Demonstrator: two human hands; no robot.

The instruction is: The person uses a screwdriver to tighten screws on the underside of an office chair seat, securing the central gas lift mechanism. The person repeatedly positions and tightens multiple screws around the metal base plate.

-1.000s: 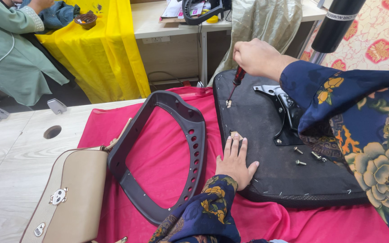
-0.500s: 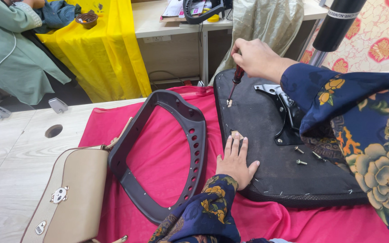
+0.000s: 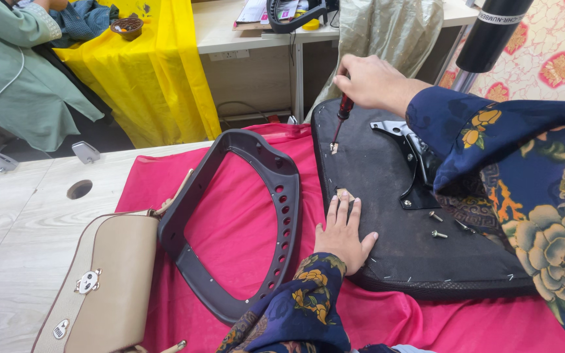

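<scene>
The right hand (image 3: 374, 82) is closed around the red handle of a screwdriver (image 3: 340, 117) and holds it nearly upright, with the tip down on a small light fitting at the near-left edge of the black chair seat pad (image 3: 387, 229). This seat pad lies upside down on a pink cloth (image 3: 243, 216). The left hand (image 3: 342, 232) holds nothing — it lies flat and open on the seat pad, fingers together, below the screwdriver tip and close to the pad's left border.

To the right of the left hand, two loose screws (image 3: 437, 225) lie on the pad, and above them sits a black metal bracket (image 3: 413, 157), partly under the flowered blue sleeve. To the left of the left hand, just beside the seat pad, a dark plastic chair back frame (image 3: 282, 196) with a row of holes lies on the cloth. Further left, a beige handbag (image 3: 109, 281) rests on the pale wooden table (image 3: 14, 222) — its edge touches the frame.
</scene>
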